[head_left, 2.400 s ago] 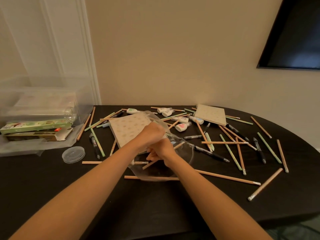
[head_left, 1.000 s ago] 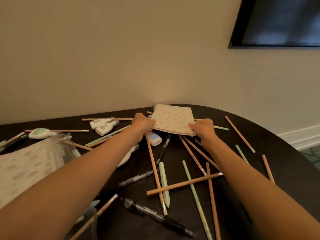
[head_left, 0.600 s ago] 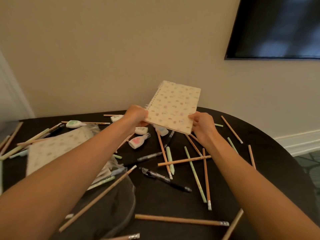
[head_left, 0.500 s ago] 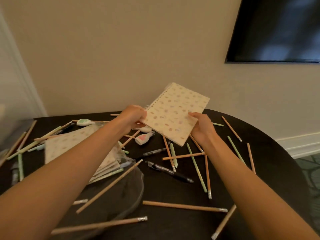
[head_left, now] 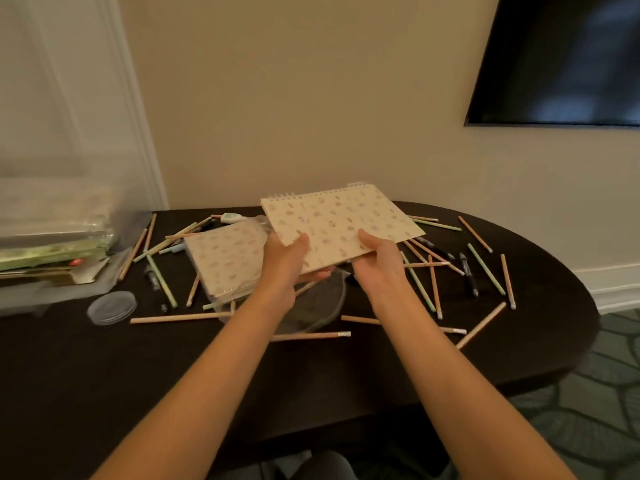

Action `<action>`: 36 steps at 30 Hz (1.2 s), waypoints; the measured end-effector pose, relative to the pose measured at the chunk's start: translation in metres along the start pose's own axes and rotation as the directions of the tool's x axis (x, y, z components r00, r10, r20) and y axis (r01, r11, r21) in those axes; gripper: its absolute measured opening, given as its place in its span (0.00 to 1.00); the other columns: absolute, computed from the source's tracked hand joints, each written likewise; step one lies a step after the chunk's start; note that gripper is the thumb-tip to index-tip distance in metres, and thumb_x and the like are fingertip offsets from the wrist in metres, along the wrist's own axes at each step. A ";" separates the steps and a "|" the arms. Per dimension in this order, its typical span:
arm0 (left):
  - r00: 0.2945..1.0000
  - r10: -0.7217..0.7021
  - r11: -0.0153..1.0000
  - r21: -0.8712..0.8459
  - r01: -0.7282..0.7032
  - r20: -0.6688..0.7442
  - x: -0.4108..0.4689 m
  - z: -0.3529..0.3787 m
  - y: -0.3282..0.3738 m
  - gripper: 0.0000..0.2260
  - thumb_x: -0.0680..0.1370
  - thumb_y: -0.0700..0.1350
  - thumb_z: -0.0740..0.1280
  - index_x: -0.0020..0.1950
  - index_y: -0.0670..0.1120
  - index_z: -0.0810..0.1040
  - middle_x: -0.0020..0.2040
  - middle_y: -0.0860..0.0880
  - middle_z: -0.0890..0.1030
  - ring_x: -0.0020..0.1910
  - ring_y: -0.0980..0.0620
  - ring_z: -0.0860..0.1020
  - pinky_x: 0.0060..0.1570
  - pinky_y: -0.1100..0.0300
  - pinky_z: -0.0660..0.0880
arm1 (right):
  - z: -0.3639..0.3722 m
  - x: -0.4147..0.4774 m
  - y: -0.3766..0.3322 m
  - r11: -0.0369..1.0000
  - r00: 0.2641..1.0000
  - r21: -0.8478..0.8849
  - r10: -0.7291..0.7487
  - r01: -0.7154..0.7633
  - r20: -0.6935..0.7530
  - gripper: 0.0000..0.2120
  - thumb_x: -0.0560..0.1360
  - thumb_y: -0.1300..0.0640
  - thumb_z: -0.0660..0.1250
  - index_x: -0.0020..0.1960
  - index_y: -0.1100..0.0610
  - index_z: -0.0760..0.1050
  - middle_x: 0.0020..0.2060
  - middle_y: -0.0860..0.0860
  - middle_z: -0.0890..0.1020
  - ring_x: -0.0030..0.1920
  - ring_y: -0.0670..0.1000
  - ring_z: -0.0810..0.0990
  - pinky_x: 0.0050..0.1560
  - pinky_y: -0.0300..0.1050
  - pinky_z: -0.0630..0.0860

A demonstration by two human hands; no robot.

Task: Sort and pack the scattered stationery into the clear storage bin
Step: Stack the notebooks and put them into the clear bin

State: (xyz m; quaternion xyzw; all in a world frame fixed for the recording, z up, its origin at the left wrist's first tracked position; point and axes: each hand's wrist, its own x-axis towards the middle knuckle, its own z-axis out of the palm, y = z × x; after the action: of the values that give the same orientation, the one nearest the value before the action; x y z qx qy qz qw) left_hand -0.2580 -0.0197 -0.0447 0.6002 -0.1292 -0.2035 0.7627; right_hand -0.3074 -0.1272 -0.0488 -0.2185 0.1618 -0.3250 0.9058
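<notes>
We hold the spiral notebook (head_left: 341, 226) up over the middle of the dark table (head_left: 104, 375), clear of everything beneath it, its wire binding along the far edge and the patterned cover facing us. Our left hand (head_left: 284, 261) grips the near left corner, thumb on top of the cover and fingers curled under. Our right hand (head_left: 379, 261) pinches the near edge the same way, a little to the right.

Just left of the left hand a second notebook (head_left: 225, 261) lies flat on the table inside a clear wrapper. A crumpled clear plastic bag (head_left: 322, 306) sits under our wrists.

The clear storage bin (head_left: 52, 216) stands at the far left of the table, well apart from the notebook we hold. Flat green boxes show through its wall, but it is blurred and we cannot tell more. A round clear lid (head_left: 111, 307) lies on the table just in front of it.

Wooden pencils (head_left: 311, 336) are strewn all across the tabletop — some crossing one another — with green pencils (head_left: 486, 273) and black pens (head_left: 468, 271) among them on the right. A correction tape (head_left: 231, 217) rests near the far edge, beside the second notebook.
</notes>
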 end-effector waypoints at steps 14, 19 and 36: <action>0.993 -0.116 0.973 0.199 0.118 -0.020 0.000 -0.078 0.025 0.10 0.78 0.45 0.63 0.59 0.46 0.74 0.45 0.48 0.79 0.42 0.53 0.77 0.31 0.60 0.72 | -0.037 -0.044 -0.026 0.743 0.996 -0.668 0.084 -0.048 0.022 0.18 0.78 0.64 0.60 0.68 0.57 0.67 0.55 0.56 0.79 0.54 0.55 0.80 0.51 0.51 0.79; 0.972 0.225 0.874 0.454 -0.173 -0.064 0.005 -0.082 0.016 0.11 0.79 0.40 0.61 0.60 0.43 0.77 0.55 0.44 0.79 0.49 0.52 0.77 0.49 0.57 0.76 | -0.047 -0.043 -0.039 0.869 0.997 -0.490 0.044 -0.066 -0.057 0.23 0.77 0.69 0.59 0.71 0.57 0.64 0.57 0.56 0.78 0.51 0.55 0.80 0.40 0.48 0.81; 0.963 0.218 -0.108 0.985 -0.135 0.156 0.029 -0.101 -0.006 0.07 0.80 0.39 0.57 0.47 0.41 0.74 0.49 0.40 0.77 0.47 0.42 0.76 0.44 0.52 0.72 | -0.055 -0.044 -0.014 0.802 0.986 -0.597 -0.094 -0.007 -0.138 0.20 0.77 0.70 0.59 0.68 0.57 0.69 0.59 0.56 0.77 0.56 0.57 0.79 0.48 0.51 0.79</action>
State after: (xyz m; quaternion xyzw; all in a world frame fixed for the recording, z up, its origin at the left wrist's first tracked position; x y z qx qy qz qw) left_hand -0.1889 0.0529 -0.0770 0.9478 -0.2929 0.0768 0.1001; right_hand -0.3714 -0.1240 -0.0819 -0.4682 0.3228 -0.2950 0.7678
